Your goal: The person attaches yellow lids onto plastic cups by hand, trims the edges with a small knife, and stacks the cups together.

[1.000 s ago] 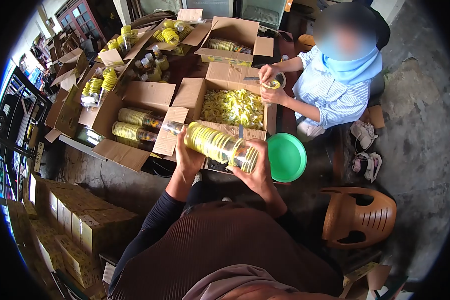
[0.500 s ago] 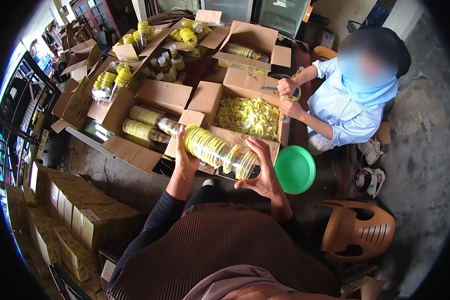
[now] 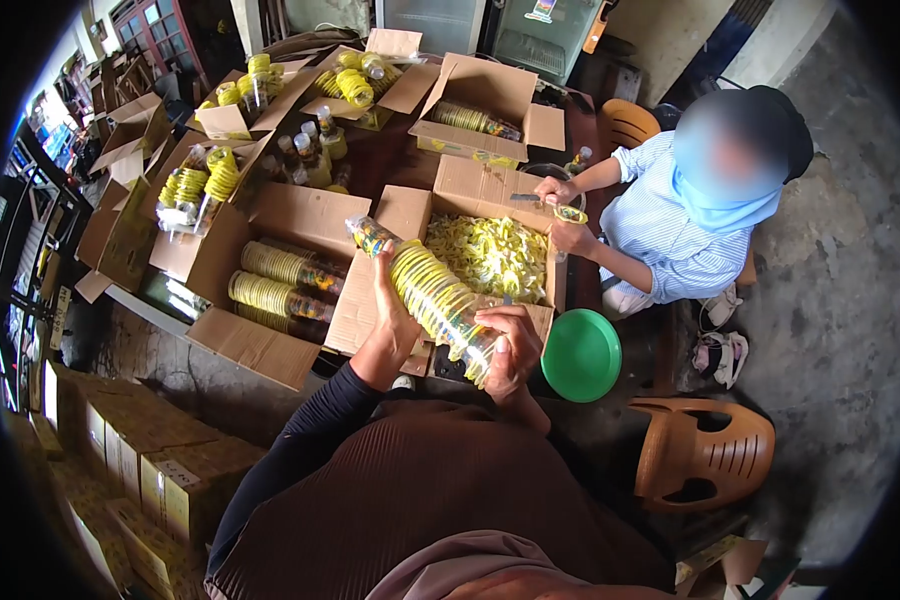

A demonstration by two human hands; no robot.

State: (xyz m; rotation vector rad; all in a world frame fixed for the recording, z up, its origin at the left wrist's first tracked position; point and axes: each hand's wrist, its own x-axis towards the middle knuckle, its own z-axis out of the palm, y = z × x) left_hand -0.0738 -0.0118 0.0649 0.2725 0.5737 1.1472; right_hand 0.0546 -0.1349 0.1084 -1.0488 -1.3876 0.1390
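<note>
My left hand [image 3: 396,308] wraps around the upper part of a long stack of yellow-rimmed cups [image 3: 432,288], which is sleeved in clear plastic. The stack slants down to the right in front of my body. At its lower end, my right hand [image 3: 512,352] has its fingers curled over the plastic and the thumb pressed against it. Left of the stack, an open cardboard box [image 3: 260,357] holds several similar stacks lying on their sides. Just behind my hands stands a second box [image 3: 555,270], full of loose yellow and white pieces [image 3: 495,262].
A green basin [image 3: 582,355] lies to the right, near an orange plastic chair [image 3: 710,455]. Across from me, a person [image 3: 685,215] holds a small blade and a yellow-rimmed item. More boxes [image 3: 480,95] and bottles [image 3: 305,155] stand behind; closed cartons [image 3: 150,430] are at lower left.
My right hand has closed from a spread pose onto the lower end of the cup stack. The stack now slants more steeply. The other person's hands have moved slightly apart.
</note>
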